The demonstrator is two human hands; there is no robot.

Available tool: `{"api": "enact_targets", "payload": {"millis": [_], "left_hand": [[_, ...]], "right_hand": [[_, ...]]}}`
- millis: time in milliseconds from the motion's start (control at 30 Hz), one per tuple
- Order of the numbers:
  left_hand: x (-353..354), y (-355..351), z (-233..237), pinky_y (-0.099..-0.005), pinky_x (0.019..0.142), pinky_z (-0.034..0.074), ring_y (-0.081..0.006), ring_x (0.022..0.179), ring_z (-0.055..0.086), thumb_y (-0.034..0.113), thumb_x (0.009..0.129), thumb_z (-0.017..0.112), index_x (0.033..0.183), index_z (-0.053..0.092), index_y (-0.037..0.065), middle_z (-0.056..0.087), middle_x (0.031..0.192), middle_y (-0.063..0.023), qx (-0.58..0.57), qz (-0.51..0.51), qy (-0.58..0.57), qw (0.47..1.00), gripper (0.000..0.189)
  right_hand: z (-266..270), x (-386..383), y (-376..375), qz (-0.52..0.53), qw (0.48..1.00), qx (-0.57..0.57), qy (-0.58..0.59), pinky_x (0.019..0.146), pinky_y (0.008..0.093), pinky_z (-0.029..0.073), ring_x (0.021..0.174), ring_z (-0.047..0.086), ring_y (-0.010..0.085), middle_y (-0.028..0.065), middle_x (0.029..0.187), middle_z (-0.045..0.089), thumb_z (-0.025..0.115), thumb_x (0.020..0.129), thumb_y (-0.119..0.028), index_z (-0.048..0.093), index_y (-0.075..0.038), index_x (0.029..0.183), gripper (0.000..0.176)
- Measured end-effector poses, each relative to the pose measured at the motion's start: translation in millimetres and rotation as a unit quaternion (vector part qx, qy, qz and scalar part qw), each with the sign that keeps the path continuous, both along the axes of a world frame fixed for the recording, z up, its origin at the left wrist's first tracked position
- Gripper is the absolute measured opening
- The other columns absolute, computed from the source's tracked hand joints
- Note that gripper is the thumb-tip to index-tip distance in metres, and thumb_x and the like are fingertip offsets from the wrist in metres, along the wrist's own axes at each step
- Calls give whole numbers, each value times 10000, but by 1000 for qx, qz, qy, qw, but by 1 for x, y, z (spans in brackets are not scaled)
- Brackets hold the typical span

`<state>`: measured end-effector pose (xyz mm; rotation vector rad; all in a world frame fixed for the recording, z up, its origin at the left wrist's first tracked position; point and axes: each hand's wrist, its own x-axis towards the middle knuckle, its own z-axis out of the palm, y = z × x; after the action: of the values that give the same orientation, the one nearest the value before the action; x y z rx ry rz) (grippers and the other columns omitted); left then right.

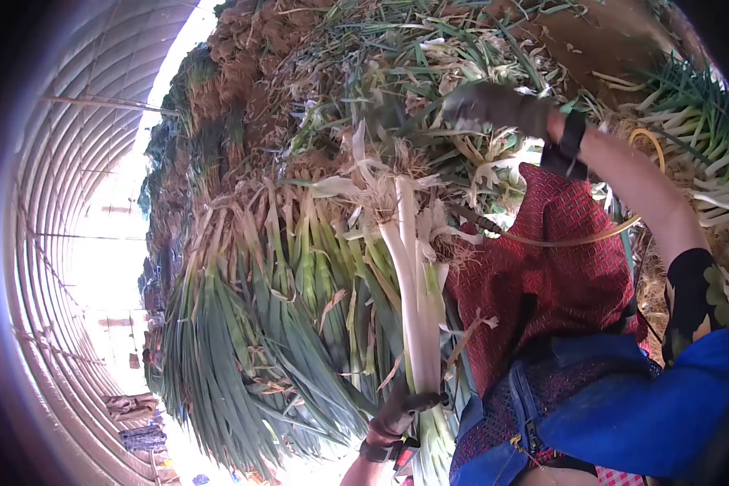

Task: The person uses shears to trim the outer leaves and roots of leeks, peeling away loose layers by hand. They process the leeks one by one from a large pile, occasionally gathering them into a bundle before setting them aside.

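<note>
My left hand (398, 413), in a dark glove, is wrapped round a small bundle of long green onions (417, 300). Their thick white shafts stand up from the grip, and the stringy roots at the top are dirty and partly wrapped in dry husk. My right hand (494, 109), also gloved, reaches out over loose leaves and peelings (486, 154). Motion smears its fingers, so I cannot tell what they hold. Below it, a yellowish hose (575, 240) with a dark end piece (476, 219) runs across the red patterned cloth (543, 259) on my lap.
A large heap of unpeeled green onions (300, 324) lies to the left, with more bundles (243, 57) behind it. Peeled white-stemmed onions (709, 154) are piled at the right. Brown soil (616, 36) shows at the back. The ribbed tunnel wall (65, 202) curves along the left.
</note>
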<state>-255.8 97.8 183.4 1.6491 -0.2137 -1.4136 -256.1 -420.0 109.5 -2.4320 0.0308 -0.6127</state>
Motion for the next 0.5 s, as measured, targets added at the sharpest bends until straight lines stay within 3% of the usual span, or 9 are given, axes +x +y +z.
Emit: {"api": "enact_targets", "payload": {"millis": [67, 100, 200, 233, 300, 367, 433, 467, 500], "left_hand": [[0, -3, -5, -336, 732, 548, -201, 800, 667, 91, 713, 746, 1358, 434, -1, 627, 995, -104, -12, 4, 8, 1000, 723], [0, -4, -6, -338, 734, 551, -204, 799, 668, 94, 709, 750, 1370, 421, 4, 627, 996, -102, -15, 7, 12, 1000, 745], [1, -4, -5, -335, 764, 547, -208, 835, 665, 92, 700, 751, 1397, 399, 18, 630, 1025, -100, -51, -7, 12, 999, 784], [-1, -1, -4, -332, 778, 544, -208, 853, 662, 90, 700, 748, 1402, 398, 20, 632, 1033, -99, -49, 0, 9, 999, 787], [-5, 5, -3, -329, 807, 536, -209, 891, 654, 85, 702, 741, 1410, 399, 23, 637, 1043, -98, -25, 28, 1, 999, 789], [-6, 8, -3, -328, 835, 528, -209, 928, 645, 74, 712, 726, 1413, 404, 20, 643, 1051, -97, -1, 50, -10, 999, 773], [1, 4, -10, -329, 847, 525, -209, 941, 643, 53, 733, 697, 1402, 421, 11, 650, 1052, -99, -5, 37, -9, 999, 725], [5, 4, -17, -331, 846, 525, -210, 936, 646, 40, 745, 680, 1391, 434, 6, 653, 1049, -100, -13, 25, -4, 1000, 692], [9, 3, -24, -332, 845, 526, -210, 931, 649, 27, 757, 662, 1379, 447, 0, 656, 1045, -101, -21, 13, 1, 1000, 659]], "right_hand": [[16, 5, 53, 124, 984, 116, 56, 755, 398, 553, 809, 696, 251, 122, 910, 713, 623, 887, -247, 659, -93, 1134, 294], [40, -4, 86, 69, 961, 198, 182, 772, 400, 551, 813, 697, 269, 124, 900, 713, 613, 876, -213, 664, -103, 1132, 283], [10, 13, 96, -83, 994, 37, 62, 769, 394, 552, 817, 693, 301, 142, 852, 703, 585, 879, -204, 669, -108, 1109, 263], [13, 10, 84, -127, 986, 110, 18, 747, 399, 554, 798, 690, 312, 148, 828, 698, 575, 888, -213, 673, -107, 1086, 245], [0, 14, 12, -253, 967, -33, 17, 681, 428, 550, 731, 686, 322, 151, 773, 686, 519, 958, -277, 683, -85, 1034, 263], [7, 6, -6, -271, 948, -65, 153, 706, 425, 552, 750, 692, 321, 159, 794, 696, 481, 1009, -438, 663, -42, 1078, 441], [-11, 0, 33, -143, 989, -23, 41, 757, 408, 551, 785, 690, 327, 175, 823, 692, 575, 946, -517, 651, -30, 1112, 520], [-14, 1, 58, -16, 1000, -2, -12, 778, 400, 547, 798, 688, 328, 181, 834, 688, 620, 913, -527, 653, -28, 1122, 542], [-12, 1, 86, 33, 999, -12, 15, 776, 403, 543, 793, 685, 334, 183, 830, 684, 655, 891, -515, 658, -34, 1106, 527]]}}
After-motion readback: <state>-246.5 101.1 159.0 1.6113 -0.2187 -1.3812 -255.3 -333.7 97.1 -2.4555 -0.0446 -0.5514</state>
